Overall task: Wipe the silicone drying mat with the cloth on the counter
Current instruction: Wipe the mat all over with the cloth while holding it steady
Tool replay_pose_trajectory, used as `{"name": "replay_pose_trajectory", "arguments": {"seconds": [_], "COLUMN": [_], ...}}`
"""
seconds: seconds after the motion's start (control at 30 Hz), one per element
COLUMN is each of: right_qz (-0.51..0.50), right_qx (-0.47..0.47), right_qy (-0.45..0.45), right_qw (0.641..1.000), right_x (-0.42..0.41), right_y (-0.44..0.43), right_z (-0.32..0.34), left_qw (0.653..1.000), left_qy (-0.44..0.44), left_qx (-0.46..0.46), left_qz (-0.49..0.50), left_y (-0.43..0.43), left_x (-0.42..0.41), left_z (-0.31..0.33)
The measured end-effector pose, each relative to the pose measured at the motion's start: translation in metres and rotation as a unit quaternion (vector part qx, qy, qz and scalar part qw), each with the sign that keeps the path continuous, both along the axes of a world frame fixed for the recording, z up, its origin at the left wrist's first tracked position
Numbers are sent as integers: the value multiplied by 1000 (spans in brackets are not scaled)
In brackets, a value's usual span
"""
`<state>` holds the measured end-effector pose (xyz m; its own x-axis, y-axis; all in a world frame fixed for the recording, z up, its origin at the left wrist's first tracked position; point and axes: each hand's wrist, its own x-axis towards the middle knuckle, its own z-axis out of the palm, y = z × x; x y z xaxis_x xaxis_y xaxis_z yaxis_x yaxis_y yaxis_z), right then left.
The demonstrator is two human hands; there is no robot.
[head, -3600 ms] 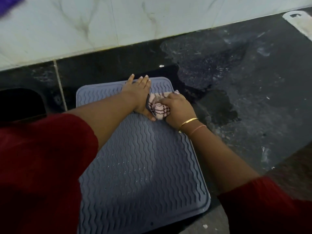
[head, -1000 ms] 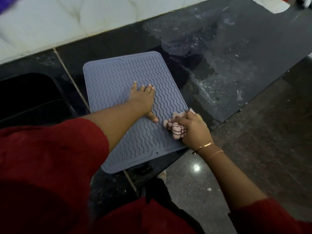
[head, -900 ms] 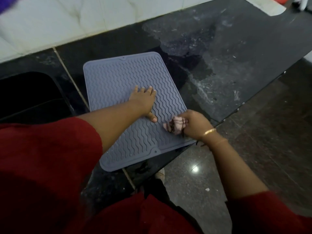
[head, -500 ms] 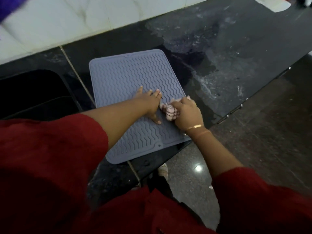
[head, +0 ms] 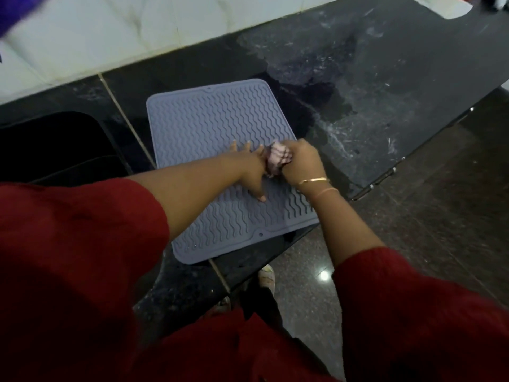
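A grey silicone drying mat (head: 209,125) with wavy ridges lies on the black stone counter (head: 371,86); its near corner hangs slightly past the counter's front edge. My left hand (head: 252,169) rests flat on the mat's middle, fingers spread, pressing it down. My right hand (head: 301,161) is shut on a bunched white cloth with dark checks (head: 278,158), held against the mat near its right edge and right beside my left hand.
A dark sink (head: 55,150) sits left of the mat. Pale wall tiles (head: 124,31) run behind the counter. Wet smears and white streaks cover the counter right of the mat. The dark polished floor (head: 440,216) lies below the counter's front edge.
My right hand has carried the cloth from the mat's near right corner up along the right side towards the middle. My left hand has stayed flat on the mat.
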<state>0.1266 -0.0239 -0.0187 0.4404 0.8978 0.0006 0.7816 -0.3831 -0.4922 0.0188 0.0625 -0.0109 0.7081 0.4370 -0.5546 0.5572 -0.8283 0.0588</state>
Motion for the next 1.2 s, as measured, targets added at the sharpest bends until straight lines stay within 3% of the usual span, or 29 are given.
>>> {"name": "replay_pose_trajectory", "arguments": {"seconds": [0.1,0.33,0.4,0.47,0.53,0.57,0.67,0.87,1.0,1.07,1.2], "right_qz": [19,28,47,28,-43,-77,-94,9,6,8,7], "right_qx": [-71,-37,-73,-96,-54,-18,40,-103,-61,-87,-144], "right_qy": [-79,-124,-88,35,142,155,107,-84,-96,-102,2], "right_qw": [994,991,992,994,987,985,989,991,994,991,990], "right_x": [-12,-27,-23,-10,2,6,7,-17,-25,-30,-12], "right_y": [-18,-101,-106,-91,-62,-44,8,11,-54,-74,-40], "right_z": [-16,-16,-8,8,23,28,29,-10,-10,-7,24], "left_qw": [1000,998,998,998,998,999,999,999,998,998,997], "left_qy": [7,30,19,7,-4,-12,-47,-30,-14,-15,-29], "left_qx": [2,50,51,52,46,35,5,41,58,61,65], "left_qz": [13,-25,-31,-33,-33,-27,-6,4,-3,-6,-1], "left_y": [6,6,7,5,6,7,11,13,13,13,10], "left_x": [-10,-11,-15,-17,-17,-17,-18,-20,-21,-22,-25], "left_z": [-5,-8,-11,-11,-9,-9,-7,-14,-16,-16,-15]}}
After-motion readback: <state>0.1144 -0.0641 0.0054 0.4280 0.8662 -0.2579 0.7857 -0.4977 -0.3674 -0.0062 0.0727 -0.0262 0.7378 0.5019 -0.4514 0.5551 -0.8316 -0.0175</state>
